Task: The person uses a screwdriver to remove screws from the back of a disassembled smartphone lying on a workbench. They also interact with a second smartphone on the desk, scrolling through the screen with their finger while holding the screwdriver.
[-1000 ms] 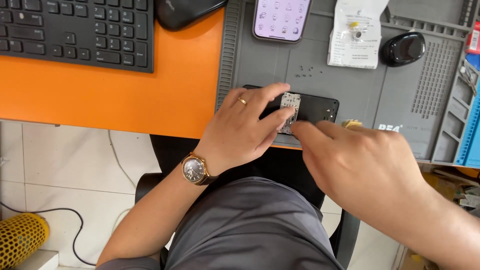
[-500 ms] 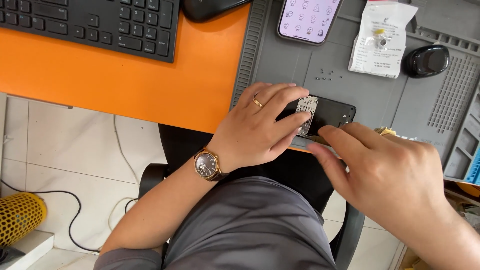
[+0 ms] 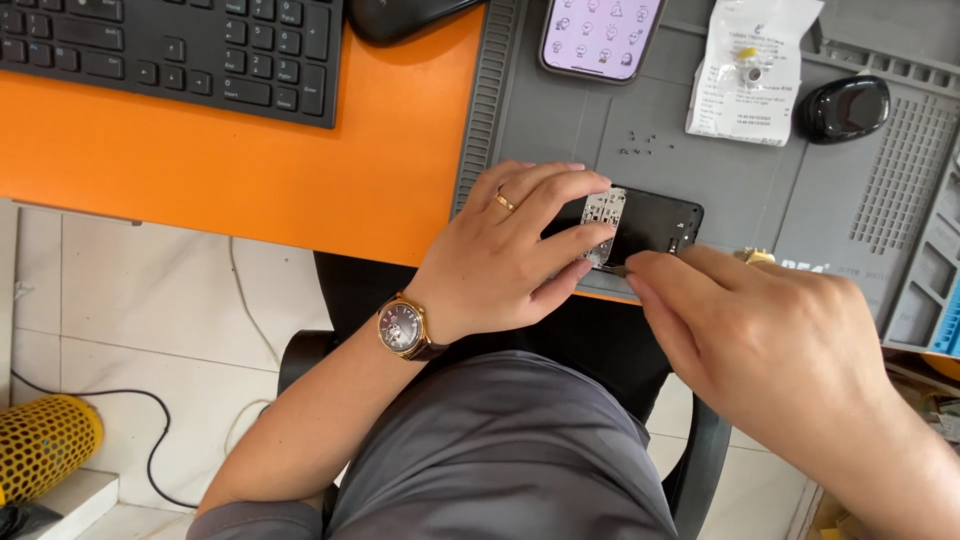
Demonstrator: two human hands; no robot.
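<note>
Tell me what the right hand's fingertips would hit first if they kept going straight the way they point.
The right hand points left toward the near edge of the opened black phone. Its fingertips would likely meet the left hand fingers gripping that phone first, though depth is unclear.

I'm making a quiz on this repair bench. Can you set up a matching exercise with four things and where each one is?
Things:
1 keyboard
2 lit phone
3 opened dark phone
4 wristwatch

Places:
A under the left hand
B on the orange desk
C on the left wrist
D top of the grey mat

Pairs: 1-B, 2-D, 3-A, 4-C
</note>
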